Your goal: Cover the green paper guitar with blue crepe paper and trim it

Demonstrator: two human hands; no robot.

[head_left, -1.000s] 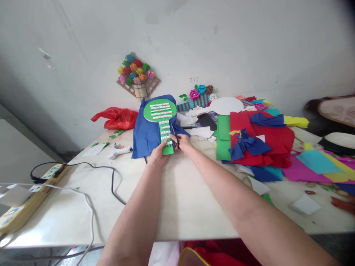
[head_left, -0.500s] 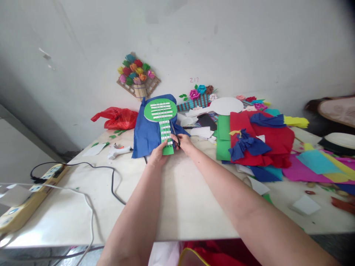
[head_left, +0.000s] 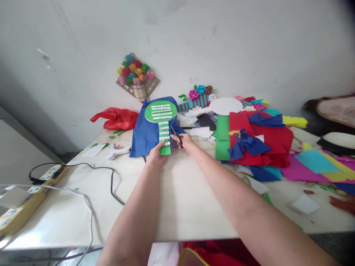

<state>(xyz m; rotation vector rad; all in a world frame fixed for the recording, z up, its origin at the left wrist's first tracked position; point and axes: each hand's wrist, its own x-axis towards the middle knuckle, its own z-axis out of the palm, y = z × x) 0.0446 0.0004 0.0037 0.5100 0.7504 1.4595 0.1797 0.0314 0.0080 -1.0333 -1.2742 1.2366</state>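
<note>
A green paddle-shaped paper cutout [head_left: 149,111] with white strips across its round head and its handle lies against a sheet of blue paper [head_left: 142,135]. My left hand [head_left: 156,153] grips the lower end of the handle, with the blue sheet beside and behind it. In my right hand [head_left: 187,143] is a pair of scissors [head_left: 180,139], fingers closed round the dark handles. The blades point up and left, close along the handle's right edge. Whether they touch the blue sheet I cannot make out.
To the left are a glue gun [head_left: 118,151], a red plastic bag [head_left: 122,117] and a power strip [head_left: 39,195] with trailing cables. On the right lie red paper [head_left: 277,147], green sheets [head_left: 222,136] and a white oval cutout [head_left: 226,106]. A flower decoration [head_left: 138,74] leans on the wall.
The lower end of the green handle and my left hand have shifted slightly left. My right hand with the scissors has moved a little right, away from the handle.
</note>
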